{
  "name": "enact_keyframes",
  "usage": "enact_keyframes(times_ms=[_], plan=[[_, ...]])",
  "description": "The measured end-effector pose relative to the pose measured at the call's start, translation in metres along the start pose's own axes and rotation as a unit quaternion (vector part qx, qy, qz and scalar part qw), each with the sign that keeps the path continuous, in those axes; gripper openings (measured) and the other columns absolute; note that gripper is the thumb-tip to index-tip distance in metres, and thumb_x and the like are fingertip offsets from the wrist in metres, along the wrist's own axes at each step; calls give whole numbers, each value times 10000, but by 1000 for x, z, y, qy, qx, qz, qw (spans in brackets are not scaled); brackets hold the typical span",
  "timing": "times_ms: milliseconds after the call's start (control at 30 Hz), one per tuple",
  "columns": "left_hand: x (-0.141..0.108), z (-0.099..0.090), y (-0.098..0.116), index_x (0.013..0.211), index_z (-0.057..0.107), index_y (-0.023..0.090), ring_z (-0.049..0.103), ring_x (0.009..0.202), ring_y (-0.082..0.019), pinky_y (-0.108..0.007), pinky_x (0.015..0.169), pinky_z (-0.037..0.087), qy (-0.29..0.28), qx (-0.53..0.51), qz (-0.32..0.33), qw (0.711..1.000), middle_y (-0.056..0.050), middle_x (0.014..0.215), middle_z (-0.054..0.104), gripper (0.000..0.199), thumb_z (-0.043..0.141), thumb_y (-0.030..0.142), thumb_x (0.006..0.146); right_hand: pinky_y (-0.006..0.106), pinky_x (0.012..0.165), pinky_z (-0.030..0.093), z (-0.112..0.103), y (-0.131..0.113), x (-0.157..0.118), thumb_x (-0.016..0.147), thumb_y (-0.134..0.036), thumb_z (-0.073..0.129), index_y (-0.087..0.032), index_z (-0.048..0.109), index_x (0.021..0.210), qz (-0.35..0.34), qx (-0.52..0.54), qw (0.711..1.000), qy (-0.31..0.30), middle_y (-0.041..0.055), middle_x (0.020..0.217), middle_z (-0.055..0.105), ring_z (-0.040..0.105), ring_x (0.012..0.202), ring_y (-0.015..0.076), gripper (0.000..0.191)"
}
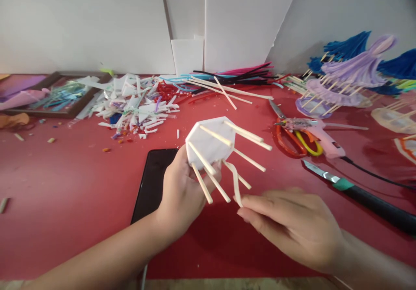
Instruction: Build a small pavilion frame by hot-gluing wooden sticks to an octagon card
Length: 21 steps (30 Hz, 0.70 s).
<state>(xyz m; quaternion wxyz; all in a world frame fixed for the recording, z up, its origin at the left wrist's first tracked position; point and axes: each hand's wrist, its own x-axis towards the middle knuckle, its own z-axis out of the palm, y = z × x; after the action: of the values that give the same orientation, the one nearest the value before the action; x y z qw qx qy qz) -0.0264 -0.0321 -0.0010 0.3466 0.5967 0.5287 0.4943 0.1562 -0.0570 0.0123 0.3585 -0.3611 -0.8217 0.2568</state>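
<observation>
My left hand (185, 186) is closed around the underside of a white foam octagon (211, 140), which is held tilted above the table. Several thin wooden sticks (216, 135) stand out from around the octagon's edge, pointing toward me and to the right. Between thumb and fingertips, my right hand (292, 225) pinches the end of a cream pipe cleaner (235, 182). The strip's other end reaches the octagon's lower edge among the sticks. Part of my left hand's fingers is hidden behind the foam.
A black phone (152, 173) lies under my left wrist. To the right are a utility knife (364, 194), scissors (286, 138) and a pink glue gun (320, 138) with its cord. White foam scraps (136, 101) and colored pipe cleaners (240, 75) lie at the back, with a purple model (354, 73) at right.
</observation>
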Motion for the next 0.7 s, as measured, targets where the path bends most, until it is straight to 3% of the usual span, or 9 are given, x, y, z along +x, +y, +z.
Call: enact_keyframes(times_ms=[67, 167, 300, 367, 467, 700], plan=[[2, 1, 0, 941, 557, 158, 595, 669, -118, -215, 608, 506, -25, -38, -7, 999, -14, 793, 636, 237, 676, 153, 736, 186, 534, 475, 4, 3, 3, 829, -126, 564, -189, 649, 823, 22, -19, 1000, 10, 6, 649, 672, 610, 541, 95, 105], [1, 1, 1, 923, 564, 154, 549, 568, -83, -177, 542, 478, -39, -28, 19, 999, 21, 693, 599, 215, 678, 155, 740, 181, 544, 482, 6, 7, 7, 844, -175, 549, -206, 634, 788, 135, 69, 988, -12, 17, 771, 675, 626, 638, 103, 107], [-3, 1, 1, 884, 547, 165, 555, 577, -82, -168, 545, 473, -31, -8, 40, 999, 34, 682, 592, 221, 679, 115, 715, 197, 652, 493, 6, 14, 8, 852, -248, 572, -225, 614, 846, 267, 275, 919, -90, -11, 819, 649, 615, 730, 96, 49], [-3, 1, 0, 898, 539, 170, 576, 624, -95, -180, 581, 485, -30, -12, 37, 999, 20, 729, 619, 235, 670, 106, 714, 195, 678, 467, 6, 16, 7, 840, -289, 605, -219, 620, 817, 285, 366, 881, -95, -18, 789, 635, 587, 745, 84, 74], [-3, 1, -1, 923, 536, 172, 591, 672, -110, -197, 628, 497, -35, -31, 22, 999, 12, 759, 637, 271, 671, 94, 702, 195, 578, 400, 9, 18, 7, 810, -389, 642, -202, 629, 751, 283, 459, 839, -70, -15, 711, 615, 519, 637, 69, 197], [-6, 3, 3, 915, 549, 164, 586, 635, -106, -188, 579, 488, -66, -64, -8, 996, 9, 752, 651, 282, 679, 84, 678, 223, 468, 263, 20, 18, 9, 733, -460, 698, -178, 586, 662, 344, 493, 798, -35, -61, 520, 449, 347, 460, 51, 312]])
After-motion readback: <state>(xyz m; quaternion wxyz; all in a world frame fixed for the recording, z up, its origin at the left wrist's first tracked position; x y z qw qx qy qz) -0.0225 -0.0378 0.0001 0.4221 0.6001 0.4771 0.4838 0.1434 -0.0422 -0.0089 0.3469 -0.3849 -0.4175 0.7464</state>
